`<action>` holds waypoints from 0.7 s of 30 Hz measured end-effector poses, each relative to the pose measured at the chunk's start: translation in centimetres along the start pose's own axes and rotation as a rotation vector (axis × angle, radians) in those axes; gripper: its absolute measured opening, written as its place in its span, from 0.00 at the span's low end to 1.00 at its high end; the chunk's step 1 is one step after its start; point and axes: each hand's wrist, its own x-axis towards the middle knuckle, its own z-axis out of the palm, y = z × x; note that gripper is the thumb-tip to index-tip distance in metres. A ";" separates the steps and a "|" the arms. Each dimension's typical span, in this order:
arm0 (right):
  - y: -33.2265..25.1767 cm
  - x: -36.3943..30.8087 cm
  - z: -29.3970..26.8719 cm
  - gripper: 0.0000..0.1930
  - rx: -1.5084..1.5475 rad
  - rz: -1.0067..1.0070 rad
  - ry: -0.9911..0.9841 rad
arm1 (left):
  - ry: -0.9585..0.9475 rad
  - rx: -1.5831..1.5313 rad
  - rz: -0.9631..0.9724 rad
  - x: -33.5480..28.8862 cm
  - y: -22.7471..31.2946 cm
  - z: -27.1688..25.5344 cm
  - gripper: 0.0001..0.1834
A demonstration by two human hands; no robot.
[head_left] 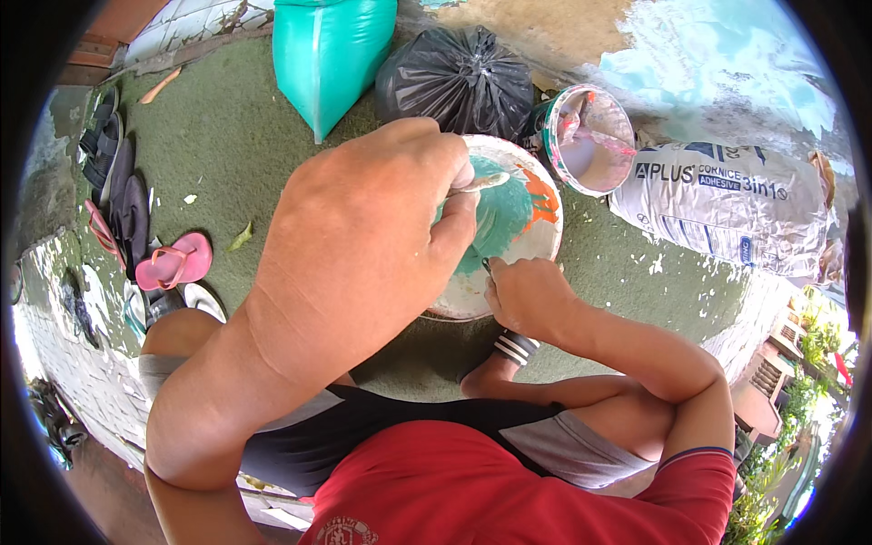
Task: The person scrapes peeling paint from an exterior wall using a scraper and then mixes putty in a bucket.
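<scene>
A wide round bucket [459, 302] sits on the floor in front of me, its inside smeared with teal paint [502, 222], off-white residue and an orange patch. My left hand [372, 209] is raised close to the camera and hides the bucket's left side. Its thumb and forefinger pinch a short, whitish, paint-coated stick-like thing [488, 182] above the teal paint. Lower down, at the bucket's near right rim, my right hand [531, 295] is closed. A small dark end [488, 265] pokes out beyond its fingers; the rest of that thing is hidden.
Beyond the bucket stand a teal sack [333, 59] and a tied black plastic bag [459, 86]. A smaller pail [590, 177] with pinkish-grey residue is at right, near a crumpled white paper sack [722, 209]. Pink flip-flops [177, 262] and dark footwear [134, 209] lie left.
</scene>
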 end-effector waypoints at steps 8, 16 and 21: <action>1.2 -0.1 -0.3 0.20 -0.034 0.004 0.001 | 0.005 0.017 -0.002 -0.1 0.0 -0.2 0.06; 1.6 0.9 -3.5 0.24 -0.191 -0.138 0.325 | 0.022 0.030 -0.020 -0.1 0.0 -0.2 0.07; 3.3 2.4 -1.7 0.28 -0.267 -0.111 0.336 | 0.005 0.041 -0.018 -0.2 0.1 -0.1 0.07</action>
